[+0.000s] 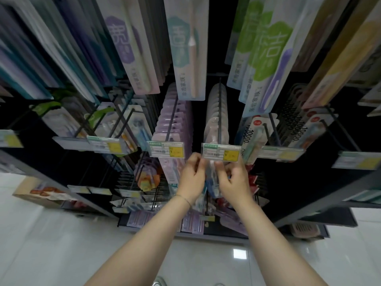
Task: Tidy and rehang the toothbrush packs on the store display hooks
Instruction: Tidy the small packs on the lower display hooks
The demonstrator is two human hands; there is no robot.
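Toothbrush pack (212, 178) hangs just below the price tag (221, 152) (yellow-cornered), pinched at its top by both the left hand (192, 178) and right hand (234, 180) grips.

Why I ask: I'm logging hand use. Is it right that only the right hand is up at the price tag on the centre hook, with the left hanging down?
Not quite. The head view shows both the left hand and right hand raised together just below that price tag, fingers on a pack between them.

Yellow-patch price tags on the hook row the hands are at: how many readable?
5 clearly: far-left edge, left of centre, centre-left, the one above the hands, far right. More in this row are too blurred to count.
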